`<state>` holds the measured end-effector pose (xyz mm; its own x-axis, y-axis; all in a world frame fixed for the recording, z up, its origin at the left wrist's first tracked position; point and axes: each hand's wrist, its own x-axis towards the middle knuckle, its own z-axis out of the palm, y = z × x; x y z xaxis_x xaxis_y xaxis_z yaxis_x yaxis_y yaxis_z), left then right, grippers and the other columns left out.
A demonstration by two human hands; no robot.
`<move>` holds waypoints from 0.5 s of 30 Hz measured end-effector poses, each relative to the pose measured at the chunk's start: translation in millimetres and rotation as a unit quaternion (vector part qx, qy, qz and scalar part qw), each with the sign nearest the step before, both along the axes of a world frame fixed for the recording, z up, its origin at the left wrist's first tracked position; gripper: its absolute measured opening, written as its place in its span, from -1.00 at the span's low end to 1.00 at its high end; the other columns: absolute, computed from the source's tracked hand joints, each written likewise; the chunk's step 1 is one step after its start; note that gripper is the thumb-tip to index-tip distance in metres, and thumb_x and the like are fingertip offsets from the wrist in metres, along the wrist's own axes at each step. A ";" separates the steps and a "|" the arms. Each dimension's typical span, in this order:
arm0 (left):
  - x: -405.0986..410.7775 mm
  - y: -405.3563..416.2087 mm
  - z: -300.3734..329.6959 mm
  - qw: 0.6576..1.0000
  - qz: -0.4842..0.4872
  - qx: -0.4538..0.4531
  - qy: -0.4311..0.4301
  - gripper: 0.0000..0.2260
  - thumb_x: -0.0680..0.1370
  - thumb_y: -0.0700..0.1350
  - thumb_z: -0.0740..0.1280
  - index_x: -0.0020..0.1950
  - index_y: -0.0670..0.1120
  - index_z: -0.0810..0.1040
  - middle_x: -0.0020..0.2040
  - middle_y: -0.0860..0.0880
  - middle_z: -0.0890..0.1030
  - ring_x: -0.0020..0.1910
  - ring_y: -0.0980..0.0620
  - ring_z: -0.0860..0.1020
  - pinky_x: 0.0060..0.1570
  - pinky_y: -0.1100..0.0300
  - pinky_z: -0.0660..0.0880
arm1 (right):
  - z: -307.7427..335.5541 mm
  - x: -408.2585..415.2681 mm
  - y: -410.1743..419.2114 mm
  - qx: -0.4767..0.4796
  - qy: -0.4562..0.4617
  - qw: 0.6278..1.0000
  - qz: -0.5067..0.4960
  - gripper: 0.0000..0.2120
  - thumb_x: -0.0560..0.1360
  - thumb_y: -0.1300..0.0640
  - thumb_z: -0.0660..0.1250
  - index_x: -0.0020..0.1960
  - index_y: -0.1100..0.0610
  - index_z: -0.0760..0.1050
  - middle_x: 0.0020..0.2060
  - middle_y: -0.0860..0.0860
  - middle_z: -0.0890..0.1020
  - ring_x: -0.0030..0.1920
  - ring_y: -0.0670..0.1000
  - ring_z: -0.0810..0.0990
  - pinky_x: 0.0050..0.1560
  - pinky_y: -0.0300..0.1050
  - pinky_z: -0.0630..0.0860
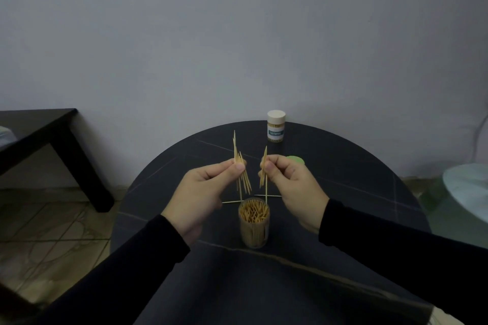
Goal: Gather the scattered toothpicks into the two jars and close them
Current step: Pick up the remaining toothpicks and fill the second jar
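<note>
L hand (203, 187) pinches picks (241, 171), R hand (287, 182) pinches fewer (264, 169), both above open jar (254, 223); capped jar (276, 126) far.

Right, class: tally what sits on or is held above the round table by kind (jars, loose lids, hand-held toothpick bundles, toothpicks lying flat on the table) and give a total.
Jars: 2, the capped jar and the open jar
Loose lids: 1, the green lid
Hand-held bundles: 2, the left bundle and the right bundle
Toothpicks lying flat: 2, one and another
Total: 7
</note>
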<state>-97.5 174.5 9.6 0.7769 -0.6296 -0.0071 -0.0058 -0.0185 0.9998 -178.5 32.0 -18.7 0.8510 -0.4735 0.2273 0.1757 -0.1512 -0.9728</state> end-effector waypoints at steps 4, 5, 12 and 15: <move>-8.8 0.9 -13.6 0.999 0.010 0.014 0.027 -0.84 0.50 -0.02 0.38 0.01 -0.01 0.71 -0.13 0.24 0.66 -0.42 0.38 0.46 -0.44 0.36 0.30 | -13.8 -2.4 5.5 0.017 -0.005 1.000 -0.010 -0.85 0.59 0.23 0.22 -0.05 0.06 0.54 -0.22 -0.08 0.57 -0.22 -0.29 0.54 -0.09 -0.39 0.47; -10.7 0.0 -16.5 0.999 0.008 0.012 0.032 -0.84 0.51 -0.04 0.38 0.02 -0.02 0.70 -0.09 0.23 0.67 -0.40 0.38 0.48 -0.44 0.37 0.34 | -15.6 -2.7 6.2 0.017 -0.008 1.000 -0.012 -0.85 0.59 0.24 0.22 -0.05 0.07 0.54 -0.21 -0.07 0.58 -0.21 -0.28 0.54 -0.08 -0.39 0.48; -14.3 -2.0 -28.4 0.999 -0.013 -0.001 0.039 -0.85 0.54 -0.20 0.34 0.05 -0.15 0.67 -0.17 0.09 0.71 -0.27 0.40 0.57 -0.37 0.59 0.38 | -25.5 -3.9 6.1 -0.023 0.027 0.999 0.029 -0.86 0.58 0.26 0.24 -0.05 0.11 0.56 -0.19 0.00 0.61 -0.15 -0.12 0.60 -0.04 -0.21 0.57; -14.3 1.1 -29.6 0.999 -0.036 0.008 0.033 -0.86 0.53 -0.19 0.36 0.03 -0.10 0.68 -0.10 0.05 0.71 -0.14 0.34 0.61 -0.28 0.54 0.42 | -24.0 -5.4 -1.0 -0.051 0.029 0.998 0.036 -0.87 0.56 0.27 0.28 -0.07 0.10 0.58 -0.18 -0.01 0.61 -0.17 -0.18 0.59 -0.10 -0.27 0.54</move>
